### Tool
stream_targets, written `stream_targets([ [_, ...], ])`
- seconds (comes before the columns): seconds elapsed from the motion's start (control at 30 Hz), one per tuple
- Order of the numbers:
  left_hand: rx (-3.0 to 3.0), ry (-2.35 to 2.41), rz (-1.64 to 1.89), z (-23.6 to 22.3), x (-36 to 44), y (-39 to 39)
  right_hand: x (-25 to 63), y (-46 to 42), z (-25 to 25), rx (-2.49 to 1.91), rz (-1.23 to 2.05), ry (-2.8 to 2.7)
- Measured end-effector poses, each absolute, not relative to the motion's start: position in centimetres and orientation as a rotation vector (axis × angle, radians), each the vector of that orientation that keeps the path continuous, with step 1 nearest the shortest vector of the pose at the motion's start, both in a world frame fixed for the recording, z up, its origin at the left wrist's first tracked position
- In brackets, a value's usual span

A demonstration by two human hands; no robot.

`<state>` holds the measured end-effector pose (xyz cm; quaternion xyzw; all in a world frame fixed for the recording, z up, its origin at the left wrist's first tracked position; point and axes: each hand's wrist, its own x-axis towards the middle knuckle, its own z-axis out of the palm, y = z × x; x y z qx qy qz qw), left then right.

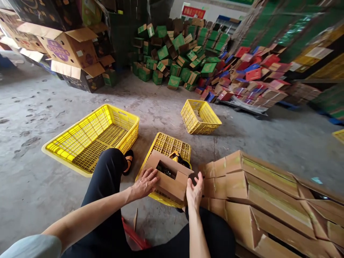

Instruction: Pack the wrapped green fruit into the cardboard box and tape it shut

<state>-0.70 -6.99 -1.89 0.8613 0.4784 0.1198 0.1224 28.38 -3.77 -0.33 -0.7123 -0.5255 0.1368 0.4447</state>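
Note:
A brown cardboard box [172,188] sits in front of me on an upturned yellow plastic crate [172,143]. Its top flaps are partly folded in, and through the gap I see dark, shiny contents [166,171] that I cannot make out. My left hand [146,183] lies on the box's left end with its fingers spread. At the right end is my right hand [195,190], thumb and fingers apart, close beside a dark end part of the box. Behind the box, partly hidden, is a yellow and black tool [176,157], perhaps a tape dispenser.
Flat folded cartons [268,193] are stacked at my right. A large yellow crate [134,123] stands at left, a smaller yellow crate [206,127] ahead. Farther back are piled green boxes [174,81], red and blue boxes [253,74], and large cartons [72,48].

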Motion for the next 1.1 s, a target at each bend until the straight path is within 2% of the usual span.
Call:
stream_targets([
  [0.23, 2.506, 1.398, 0.311, -2.1, -0.6, -7.1, 29.1, -2.1, 3.4, -1.684, 0.252, -1.735],
  [1.1, 2.488, 1.344, 0.267, -2.2, -0.7, -6.7, 29.3, -5.2, -0.7, -1.71, 0.333, -1.69],
])
